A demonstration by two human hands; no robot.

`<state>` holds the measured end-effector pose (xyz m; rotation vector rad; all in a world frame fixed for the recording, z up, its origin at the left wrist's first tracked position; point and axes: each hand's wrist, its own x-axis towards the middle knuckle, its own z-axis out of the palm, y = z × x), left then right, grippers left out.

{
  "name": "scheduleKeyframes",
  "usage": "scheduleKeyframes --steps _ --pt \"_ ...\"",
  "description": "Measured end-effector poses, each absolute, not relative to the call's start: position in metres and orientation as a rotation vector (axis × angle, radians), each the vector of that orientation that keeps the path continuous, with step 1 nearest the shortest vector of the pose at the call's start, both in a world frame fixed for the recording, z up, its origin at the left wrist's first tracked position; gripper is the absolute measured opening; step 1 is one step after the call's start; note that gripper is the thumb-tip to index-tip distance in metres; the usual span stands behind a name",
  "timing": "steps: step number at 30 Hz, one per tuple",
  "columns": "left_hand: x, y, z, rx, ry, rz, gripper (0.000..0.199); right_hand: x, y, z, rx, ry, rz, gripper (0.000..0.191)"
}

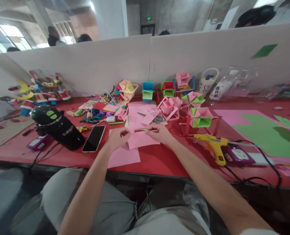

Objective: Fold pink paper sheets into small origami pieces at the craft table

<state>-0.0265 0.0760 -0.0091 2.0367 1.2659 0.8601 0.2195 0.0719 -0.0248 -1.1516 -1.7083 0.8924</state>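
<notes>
Between my two hands is a sheet of pink paper (144, 141), raised slightly over the red table. My left hand (118, 137) pinches its upper left corner, thumb and forefinger together. Closed the same way, my right hand (160, 133) grips the upper right corner. A thin, pale and greenish strip (140, 129) runs along the paper's top edge between the fingers; whether it is a folded edge or a separate piece I cannot tell. Another pink sheet (125, 159) lies flat beneath, to the left. Beyond my hands, more pink paper (137, 109) partly covers scissors (142, 114).
Left are a phone (94, 138) and a black bottle (59, 129). A yellow glue gun (215, 145) with a cord lies right, by green sheets (265, 133). Folded paper models (201, 117) and a heap of scraps (105, 107) line the back, below a white partition (98, 65).
</notes>
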Motion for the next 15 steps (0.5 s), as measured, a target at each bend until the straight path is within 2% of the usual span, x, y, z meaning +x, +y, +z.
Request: scheduleKeyframes --steps 6,15 --pt "-0.015 0.071 -0.009 2.013 1.128 0.878 0.019 0.219 0.069 -0.022 -1.143 -1.668 1.013 0.022" --pt "-0.004 0.068 -0.016 2.044 1.068 0.827 0.018 0.219 0.069 -0.022 -1.036 -1.892 0.938 0.013"
